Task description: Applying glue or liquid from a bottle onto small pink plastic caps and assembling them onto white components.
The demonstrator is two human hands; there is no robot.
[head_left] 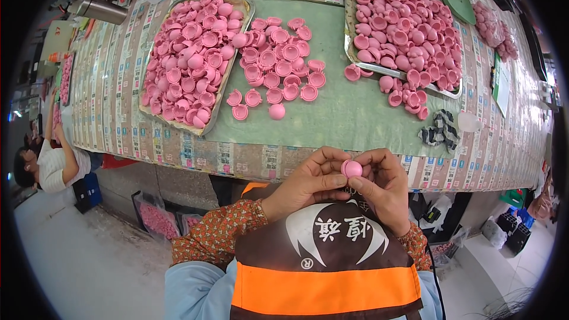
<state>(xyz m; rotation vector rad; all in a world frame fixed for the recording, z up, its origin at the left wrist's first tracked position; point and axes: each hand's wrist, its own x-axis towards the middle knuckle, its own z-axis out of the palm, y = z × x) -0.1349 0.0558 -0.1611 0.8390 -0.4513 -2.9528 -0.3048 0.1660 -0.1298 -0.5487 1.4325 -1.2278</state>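
Observation:
Between my two hands, just off the table's near edge, is a small pink plastic ball (351, 169); a seam line shows along its left side. My left hand (317, 178) pinches it from the left with thumb and fingers. From the right, my right hand (379, 178) grips the same ball, thumb below it and fingers curled behind. Beyond them, on a green mat (296, 130), lie several loose pink half-shells (272, 80), most with the hollow side up. One rounded pink piece (277, 111) sits nearest to me among these.
A tray heaped with pink half-shells (189, 59) stands at the left, another tray of pink pieces (403, 29) at the right, with some spilled over its near rim. A striped cloth (440, 130) lies right. A metal flask (98, 8) is far left. Another person (53, 163) is at the table's left.

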